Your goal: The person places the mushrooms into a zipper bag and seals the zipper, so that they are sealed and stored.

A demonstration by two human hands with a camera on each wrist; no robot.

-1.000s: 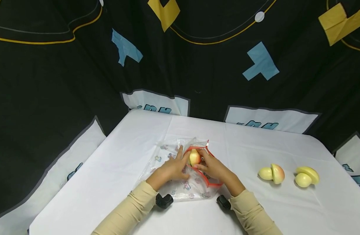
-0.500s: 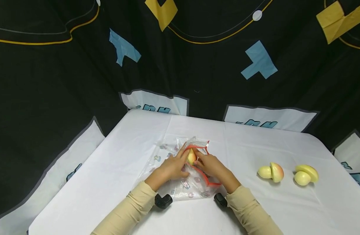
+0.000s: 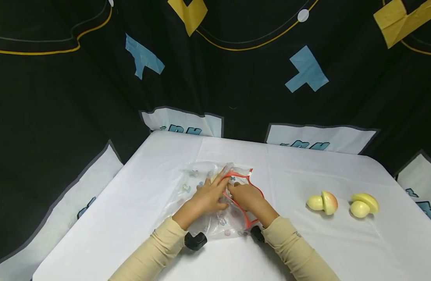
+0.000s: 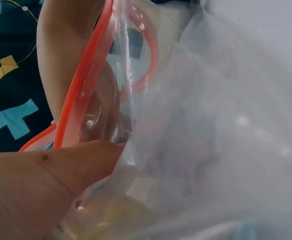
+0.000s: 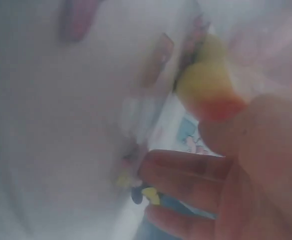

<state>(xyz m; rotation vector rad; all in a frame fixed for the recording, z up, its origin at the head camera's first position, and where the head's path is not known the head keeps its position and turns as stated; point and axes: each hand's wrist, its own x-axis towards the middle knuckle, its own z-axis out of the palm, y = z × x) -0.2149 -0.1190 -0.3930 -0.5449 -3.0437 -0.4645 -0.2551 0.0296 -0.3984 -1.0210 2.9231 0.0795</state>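
Observation:
A clear plastic zip bag (image 3: 182,191) with small printed pictures and a red zip edge lies on the table. My left hand (image 3: 206,197) rests on it, fingers extended and spread, thumb apart on the film; in the left wrist view the thumb (image 4: 93,162) touches the bag. My right hand (image 3: 248,199) reaches inside the opening, its fingertips hidden under the left hand. In the right wrist view, a yellow-and-red mushroom-shaped piece (image 5: 205,87) sits against the thumb side of that hand, apparently held there, though film blurs the contact.
Two similar pieces lie to the right: one mushroom-shaped piece (image 3: 322,202) and another yellow mushroom-shaped piece (image 3: 364,205). A white cloth covers the table (image 3: 159,150). Behind it hangs a black patterned curtain (image 3: 236,86). Black devices sit at both wrists.
The right hand has moved left and deeper into the bag with the mushroom-shaped piece, which now mostly lies hidden behind the left fingers. The left hand stays nearly in place.

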